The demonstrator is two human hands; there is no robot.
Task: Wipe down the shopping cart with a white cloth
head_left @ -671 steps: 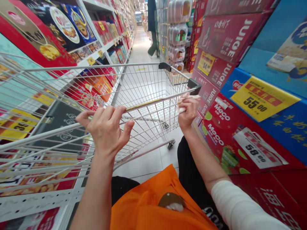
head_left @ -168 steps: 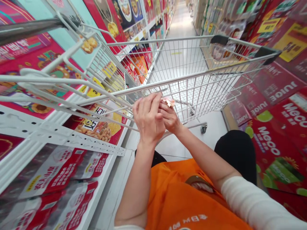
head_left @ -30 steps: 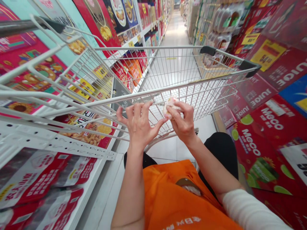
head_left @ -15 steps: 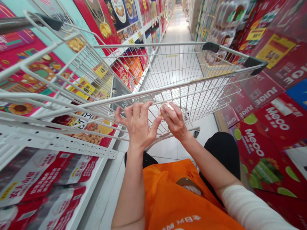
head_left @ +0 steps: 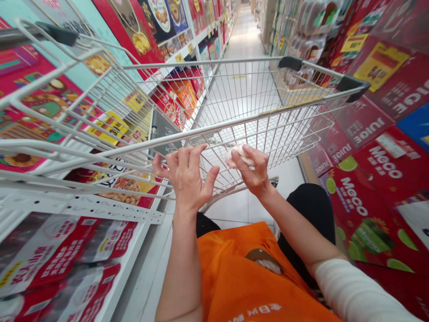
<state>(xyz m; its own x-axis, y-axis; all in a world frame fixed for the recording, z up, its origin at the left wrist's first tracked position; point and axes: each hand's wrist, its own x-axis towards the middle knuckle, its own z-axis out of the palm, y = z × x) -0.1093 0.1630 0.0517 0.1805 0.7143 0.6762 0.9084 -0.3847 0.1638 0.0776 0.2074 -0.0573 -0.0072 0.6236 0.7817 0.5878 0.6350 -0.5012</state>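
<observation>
Left hand open, fingers spread and slightly bent, thumb out to the side; fingertips at the side wires of the shopping cart, just below its near top rail. Cannot tell whether they touch the wire. Right hand closed, thumb and fingers gripping a crumpled wad, white with pink patches, cloth or tissue, hard to say which. Wad sits in front of the same wire side, below the rail and well apart from the cart's black corner caps. Gap between the two hands, thumb of the left pointing up toward the wad.

Cart wire pale grey; along the near rail, toward the capped front corner, a yellowish-brown strip. Dark handle beyond the rear end of the near rail.

To the left, a white shelf with red-wrapped bottle packs on its lower level. To the right, stacked red Meco boxes, yellow price card above them. Orange garment on the wearer, white sleeve on the right arm, pale tiled floor below
</observation>
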